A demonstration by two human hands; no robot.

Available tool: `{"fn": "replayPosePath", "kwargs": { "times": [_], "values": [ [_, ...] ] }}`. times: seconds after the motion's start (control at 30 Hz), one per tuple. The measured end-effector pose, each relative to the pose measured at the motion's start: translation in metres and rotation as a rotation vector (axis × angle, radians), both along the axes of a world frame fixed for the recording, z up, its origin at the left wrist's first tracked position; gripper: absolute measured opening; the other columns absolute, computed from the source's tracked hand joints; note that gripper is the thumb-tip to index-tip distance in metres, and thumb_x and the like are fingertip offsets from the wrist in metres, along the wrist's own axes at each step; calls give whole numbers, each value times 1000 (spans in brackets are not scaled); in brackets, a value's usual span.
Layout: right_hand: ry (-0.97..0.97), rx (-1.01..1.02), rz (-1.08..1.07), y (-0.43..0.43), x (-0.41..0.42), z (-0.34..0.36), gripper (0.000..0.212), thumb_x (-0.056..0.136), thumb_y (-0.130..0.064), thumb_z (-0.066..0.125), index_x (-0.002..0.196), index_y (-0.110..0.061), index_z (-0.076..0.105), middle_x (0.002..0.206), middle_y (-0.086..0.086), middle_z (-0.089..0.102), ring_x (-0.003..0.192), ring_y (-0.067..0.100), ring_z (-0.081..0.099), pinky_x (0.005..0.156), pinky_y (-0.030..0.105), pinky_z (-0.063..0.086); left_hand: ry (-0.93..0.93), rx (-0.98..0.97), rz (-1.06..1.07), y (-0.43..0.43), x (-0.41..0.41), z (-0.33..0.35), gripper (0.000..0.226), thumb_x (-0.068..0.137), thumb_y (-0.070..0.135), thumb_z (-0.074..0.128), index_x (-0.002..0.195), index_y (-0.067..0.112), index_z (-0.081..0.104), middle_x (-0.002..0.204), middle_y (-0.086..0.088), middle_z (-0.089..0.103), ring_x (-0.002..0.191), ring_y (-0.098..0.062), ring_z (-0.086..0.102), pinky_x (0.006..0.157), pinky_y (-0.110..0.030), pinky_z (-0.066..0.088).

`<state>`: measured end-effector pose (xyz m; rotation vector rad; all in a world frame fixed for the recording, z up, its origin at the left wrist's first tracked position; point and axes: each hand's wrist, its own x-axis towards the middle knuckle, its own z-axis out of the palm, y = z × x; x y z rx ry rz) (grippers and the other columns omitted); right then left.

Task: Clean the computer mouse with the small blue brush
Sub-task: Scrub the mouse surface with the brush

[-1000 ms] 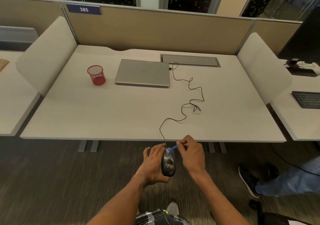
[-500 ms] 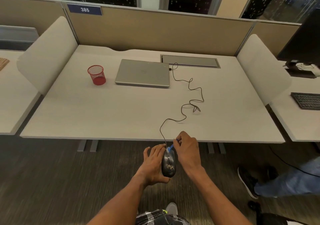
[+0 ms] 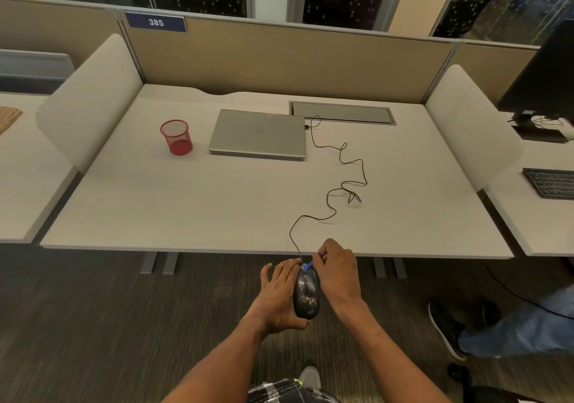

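Beige partition panels close off the far side of a pale worktop, with dark windows beyond them. On the worktop lie a closed laptop and, at its 9 o'clock, a red mesh cup standing upright. A thin cable runs from the laptop's right edge in loose loops across the worktop and over the near edge.

Below that edge, over the carpeted floor, the left hand cups a dark mouse from its left side, thumb under the near end and fingers laid along its flank; pale specks show on the mouse's back. The mouse points toward 12 o'clock, with the cable leaving its far tip. The right hand sits at the mouse's 2 o'clock, touching its right side, with its fingertips pinched on the upper end of the brush. The brush slants down toward 8 o'clock, its lower end at the mouse's far tip, between the two hands.

At 3 o'clock on the next desk lies a keyboard below a dark monitor. Another person's jeans and dark shoe show at the floor's right.
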<state>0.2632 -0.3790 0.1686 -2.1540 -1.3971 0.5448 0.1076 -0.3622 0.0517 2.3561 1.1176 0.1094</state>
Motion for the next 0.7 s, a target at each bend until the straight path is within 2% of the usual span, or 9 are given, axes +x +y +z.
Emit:
{"fn": "replayPosePath", "kwargs": {
  "times": [0.1,0.2,0.27,0.33,0.4,0.47,0.6,0.7],
  "values": [
    [-29,-74,32,-3,3,2,14,98,-20,67,87,-17,59,81,-4,59,73,7,54,59,18,45,28,-6,-8,-1,-2,-2,126,69,78,71,164,19,14,170,2,16,160,-19,6,129,-58,-7],
    [-2,-15,-7,-3,10,1,16,98,-19,68,86,-17,57,77,-1,62,72,10,64,61,29,60,4,-11,13,-2,-4,-3,126,67,78,73,163,20,15,169,3,17,159,-18,7,129,-57,-8],
    [1,31,-34,-5,14,-1,17,99,-19,67,86,-17,56,75,-1,62,69,12,67,60,34,62,-6,-4,20,-1,-3,-2,126,67,80,71,163,21,16,170,4,17,159,-17,7,129,-57,-7],
    [35,23,-13,-7,16,-3,15,98,-20,68,88,-17,57,76,-2,65,68,10,68,58,27,61,-15,1,22,-1,-3,0,125,67,80,70,163,21,16,170,3,18,159,-17,6,128,-57,-7],
    [150,7,-3,-9,15,-4,13,97,-19,70,88,-16,61,77,-2,69,63,7,70,55,18,57,-8,-2,23,-1,-4,0,125,68,80,71,163,21,16,170,3,17,160,-17,6,128,-57,-7],
    [218,13,-43,-10,15,-4,12,96,-18,71,87,-17,62,76,-2,71,61,6,70,54,14,55,3,-8,31,-1,-4,1,125,68,79,72,163,21,16,170,3,17,159,-17,6,129,-58,-7],
    [96,72,-62,-13,21,-9,10,97,-18,69,92,-17,61,80,-4,67,68,7,68,57,19,57,-12,-12,28,-1,-4,4,126,67,78,73,164,20,16,170,3,17,159,-17,6,129,-58,-7],
    [127,67,39,-13,19,-11,11,96,-20,71,91,-19,61,80,-6,68,69,7,69,62,23,61,-11,-23,27,-1,-4,4,126,68,77,74,164,21,14,170,4,16,160,-16,4,128,-58,-8]
  ]
}}
